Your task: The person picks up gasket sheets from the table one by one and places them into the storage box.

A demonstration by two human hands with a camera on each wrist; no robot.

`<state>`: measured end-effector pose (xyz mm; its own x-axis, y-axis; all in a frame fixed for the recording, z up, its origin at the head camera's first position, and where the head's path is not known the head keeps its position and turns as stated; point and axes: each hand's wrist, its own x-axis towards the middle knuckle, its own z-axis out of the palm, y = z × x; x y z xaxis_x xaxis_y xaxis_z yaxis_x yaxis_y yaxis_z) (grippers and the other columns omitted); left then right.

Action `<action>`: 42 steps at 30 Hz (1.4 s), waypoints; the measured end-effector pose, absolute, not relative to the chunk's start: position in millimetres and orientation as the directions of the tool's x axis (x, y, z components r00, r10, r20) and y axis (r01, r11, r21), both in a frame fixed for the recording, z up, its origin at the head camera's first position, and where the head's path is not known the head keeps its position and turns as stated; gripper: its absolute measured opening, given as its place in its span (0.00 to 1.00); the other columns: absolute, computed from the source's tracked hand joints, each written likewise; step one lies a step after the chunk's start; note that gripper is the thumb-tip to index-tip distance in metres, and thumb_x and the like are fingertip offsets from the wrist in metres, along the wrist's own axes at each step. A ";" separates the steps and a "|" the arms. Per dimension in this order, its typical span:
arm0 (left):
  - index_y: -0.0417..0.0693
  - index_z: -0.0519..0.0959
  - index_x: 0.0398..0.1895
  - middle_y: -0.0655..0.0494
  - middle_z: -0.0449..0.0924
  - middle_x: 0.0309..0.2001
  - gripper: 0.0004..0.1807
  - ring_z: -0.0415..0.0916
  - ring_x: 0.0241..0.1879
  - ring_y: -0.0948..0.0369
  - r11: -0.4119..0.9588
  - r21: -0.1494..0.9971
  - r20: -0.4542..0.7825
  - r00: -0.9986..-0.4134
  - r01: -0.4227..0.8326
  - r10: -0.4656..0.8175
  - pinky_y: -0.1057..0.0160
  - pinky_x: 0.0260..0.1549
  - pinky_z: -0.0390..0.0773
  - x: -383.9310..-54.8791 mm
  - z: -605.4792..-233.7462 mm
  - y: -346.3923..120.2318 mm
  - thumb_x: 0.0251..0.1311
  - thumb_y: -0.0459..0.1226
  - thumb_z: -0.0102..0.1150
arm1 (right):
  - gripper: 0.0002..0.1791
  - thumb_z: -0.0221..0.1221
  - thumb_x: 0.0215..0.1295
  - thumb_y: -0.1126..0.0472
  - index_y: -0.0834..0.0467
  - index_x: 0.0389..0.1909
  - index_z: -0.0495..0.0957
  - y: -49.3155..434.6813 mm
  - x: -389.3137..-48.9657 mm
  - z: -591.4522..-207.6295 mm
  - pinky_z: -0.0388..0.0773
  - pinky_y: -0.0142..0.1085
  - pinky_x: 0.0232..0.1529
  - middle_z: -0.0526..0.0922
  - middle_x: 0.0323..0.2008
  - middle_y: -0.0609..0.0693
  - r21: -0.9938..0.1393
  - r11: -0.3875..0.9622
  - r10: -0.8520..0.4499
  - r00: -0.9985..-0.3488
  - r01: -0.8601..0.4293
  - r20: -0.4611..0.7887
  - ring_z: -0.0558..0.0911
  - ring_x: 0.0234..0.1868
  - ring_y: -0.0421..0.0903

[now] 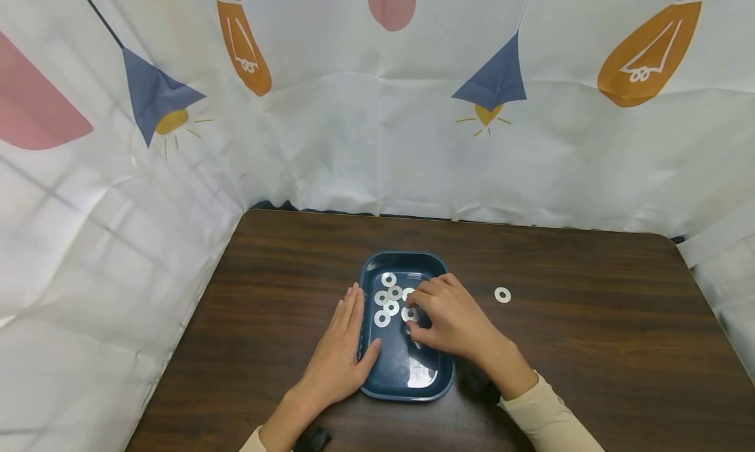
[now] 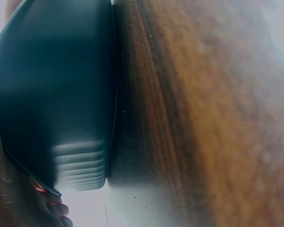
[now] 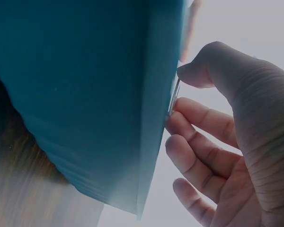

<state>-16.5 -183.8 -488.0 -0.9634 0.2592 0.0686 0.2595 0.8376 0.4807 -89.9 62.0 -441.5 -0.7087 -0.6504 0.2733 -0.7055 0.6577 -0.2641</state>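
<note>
A dark blue tray [image 1: 395, 367] lies on the table, with several flat silver washers [image 1: 382, 318] spread over its upper left part. My left hand [image 1: 336, 360] rests along the tray's left side, fingers straight and thumb over the rim. Over the tray's right half is my right hand [image 1: 454, 318], thumb and fingers curled about a washer [image 1: 409, 314]. In the right wrist view the thin edge of this washer [image 3: 174, 97] shows between thumb and fingertips, just past the tray's rim. The left wrist view has the tray's outer wall [image 2: 61, 85] up close.
A single washer [image 1: 503, 295] lies on the brown wooden table [image 1: 590, 334], right of the tray. White curtains [image 1: 377, 144] printed with lamps and bulbs hang behind the table and at its sides.
</note>
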 end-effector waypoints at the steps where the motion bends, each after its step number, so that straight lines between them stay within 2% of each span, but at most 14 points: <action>1: 0.47 0.40 0.88 0.46 0.41 0.88 0.53 0.45 0.87 0.46 0.837 0.482 0.068 -0.963 0.259 0.259 0.40 0.83 0.56 -16.5 -487.8 -183.8 0.72 0.52 0.60 | 0.16 0.75 0.58 0.48 0.51 0.43 0.90 61.9 -89.8 -441.3 0.80 0.45 0.57 0.91 0.41 0.45 -0.261 0.657 -0.652 -0.707 -0.707 0.274 0.87 0.47 0.44; 22: 0.47 0.41 0.88 0.45 0.42 0.88 0.52 0.45 0.87 0.46 0.833 0.490 0.065 -0.963 0.259 0.262 0.40 0.83 0.56 -15.7 -488.2 -185.2 0.73 0.51 0.59 | 0.16 0.73 0.62 0.48 0.51 0.47 0.89 53.3 -93.1 -429.7 0.80 0.47 0.61 0.90 0.44 0.45 -0.233 0.657 -0.690 -0.696 -0.717 0.198 0.87 0.49 0.45; 42: 0.48 0.40 0.88 0.46 0.41 0.88 0.51 0.45 0.87 0.47 0.835 0.491 0.043 -0.964 0.248 0.261 0.40 0.83 0.56 -17.0 -486.7 -185.2 0.74 0.52 0.57 | 0.17 0.73 0.63 0.48 0.50 0.49 0.89 57.0 -96.4 -419.2 0.80 0.47 0.62 0.91 0.47 0.46 -0.242 0.676 -0.676 -0.717 -0.696 0.171 0.87 0.51 0.45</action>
